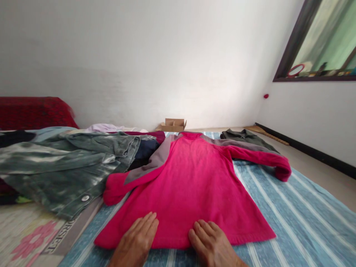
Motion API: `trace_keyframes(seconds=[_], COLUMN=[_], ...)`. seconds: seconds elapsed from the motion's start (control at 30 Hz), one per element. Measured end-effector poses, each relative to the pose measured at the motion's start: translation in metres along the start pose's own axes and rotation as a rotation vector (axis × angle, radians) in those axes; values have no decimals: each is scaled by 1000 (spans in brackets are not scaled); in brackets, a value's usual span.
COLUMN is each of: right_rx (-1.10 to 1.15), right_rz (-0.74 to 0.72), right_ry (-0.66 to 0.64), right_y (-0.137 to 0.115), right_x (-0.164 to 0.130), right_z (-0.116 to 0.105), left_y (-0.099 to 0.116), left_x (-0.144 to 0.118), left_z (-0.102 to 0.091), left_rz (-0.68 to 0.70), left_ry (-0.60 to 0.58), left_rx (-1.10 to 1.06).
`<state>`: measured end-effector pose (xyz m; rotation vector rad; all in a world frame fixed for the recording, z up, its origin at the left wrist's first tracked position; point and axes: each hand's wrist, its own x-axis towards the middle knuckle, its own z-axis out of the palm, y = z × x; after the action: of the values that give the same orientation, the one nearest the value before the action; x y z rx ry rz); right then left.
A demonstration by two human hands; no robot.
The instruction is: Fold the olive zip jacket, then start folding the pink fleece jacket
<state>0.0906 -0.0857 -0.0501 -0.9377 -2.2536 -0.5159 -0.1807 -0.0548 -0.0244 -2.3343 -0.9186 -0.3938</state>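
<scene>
A bright pink long-sleeved top (191,185) with grey shoulder panels lies spread out on the blue-and-white striped cloth (294,218), its collar at the far end and both sleeves out to the sides. Near the hem, my left hand (139,235) rests flat on the fabric, fingers stretched out. My right hand (208,239) lies on the hem right of centre, with its fingers slightly bent over the fabric. Neither hand shows fabric gripped in it. The undersides of both hands are hidden.
To the left is a pile of clothes with a grey-green denim jacket (83,163) on top. A dark folded garment (244,135) lies beyond the right sleeve. An open cardboard box (174,125) stands by the wall. A red-covered object (36,112) is at far left.
</scene>
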Motion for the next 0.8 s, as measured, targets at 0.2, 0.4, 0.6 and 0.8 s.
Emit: trace_keyframes(seconds=[0.2,0.4,0.6,0.8], right_rx=[-168,-365,-355,-382], right_rz=[45,230,245,232], right_ry=[-45,-151,-197,-188], right_y=[34,84,112,112], right_x=[-39,-86,-89,-90], right_z=[-14,-42,-70,-85], left_y=[-5,-6,-10,-5], left_x=[-2,2,4,1], left_z=[4,1,3,3], left_rz=[11,17,-31,-15], left_ry=[2,-17,-19,-53], left_rx=[-23,-28,-104,-95])
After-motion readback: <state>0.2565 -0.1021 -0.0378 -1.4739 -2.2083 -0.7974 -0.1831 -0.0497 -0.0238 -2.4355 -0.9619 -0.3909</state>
